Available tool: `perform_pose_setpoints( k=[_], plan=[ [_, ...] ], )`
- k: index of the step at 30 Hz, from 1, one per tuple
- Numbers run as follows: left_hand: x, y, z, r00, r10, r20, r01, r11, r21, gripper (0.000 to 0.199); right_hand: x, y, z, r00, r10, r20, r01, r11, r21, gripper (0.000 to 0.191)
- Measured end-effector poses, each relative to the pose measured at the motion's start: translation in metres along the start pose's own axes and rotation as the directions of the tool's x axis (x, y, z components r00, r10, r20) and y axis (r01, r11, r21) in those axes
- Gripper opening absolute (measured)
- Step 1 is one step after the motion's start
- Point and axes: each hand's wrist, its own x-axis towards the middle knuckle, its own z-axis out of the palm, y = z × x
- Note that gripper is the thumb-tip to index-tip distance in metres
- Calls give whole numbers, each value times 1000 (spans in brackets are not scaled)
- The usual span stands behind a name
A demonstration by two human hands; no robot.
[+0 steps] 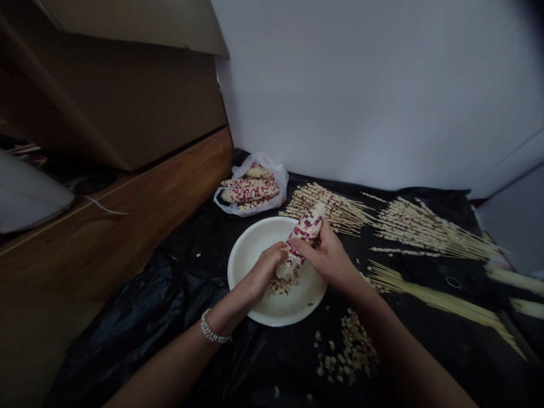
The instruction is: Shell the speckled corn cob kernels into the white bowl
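Note:
Tilted over a white bowl [240,266] is an ear of corn [309,226] with purple and cream kernels, partly stripped to pale cob near its lower end. My left hand [268,269], a beaded bracelet at its wrist, closes on the lower left side of the ear. Around the ear's upper right side wraps my right hand [327,255], its thumb pressed onto the kernels. Loose kernels [278,288] lie in the bowl beneath the ear. The fingertips of my left hand are partly hidden.
A plastic bag [276,170] of corn ears stands behind the bowl. Kernel-threaded skewers [331,205] and more such skewers [425,229] lie at right, near bare sticks [442,300]. Scattered kernels [351,351] dot the black plastic sheet [170,334]. A cardboard box [161,107] rises at left.

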Motion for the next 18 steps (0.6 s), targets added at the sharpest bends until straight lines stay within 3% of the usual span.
perform_pose_setpoints(
  k=[8,18],
  plan=[
    [-1,3,1,999,-38,-33,37,999,-36,33,1,-2,-4,999,16,38,-18,999,44,42],
    [-5,10,10,1000,19,0,-19,999,-51,35,2,-9,-6,999,29,37,-34,987,157,45]
  ],
)
